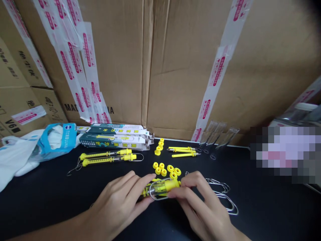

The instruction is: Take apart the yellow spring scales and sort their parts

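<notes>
A tubular spring scale (157, 189) with a clear barrel lies level between my hands. My left hand (125, 197) is closed round its left part, thumb below and fingers above. A wire loop curves round the barrel by the left fingertips. At the other end my right hand (200, 197) pinches the yellow cap (172, 184) with thumb and fingers. Just behind lie yellow rings (177, 171) and small yellow caps (162, 166). Wire loops (225, 202) rest on the black table right of my right hand. Part of the scale is hidden by my left fingers.
Two spring scales (107, 160) lie at the left, before flat printed boxes (115, 142). Yellow flanged caps (158, 150), yellow rods with springs (184, 154) and clear tubes (223, 144) lie farther back. A blue-and-white plastic pack (59, 137) is far left. Cardboard cartons (175, 67) wall the back.
</notes>
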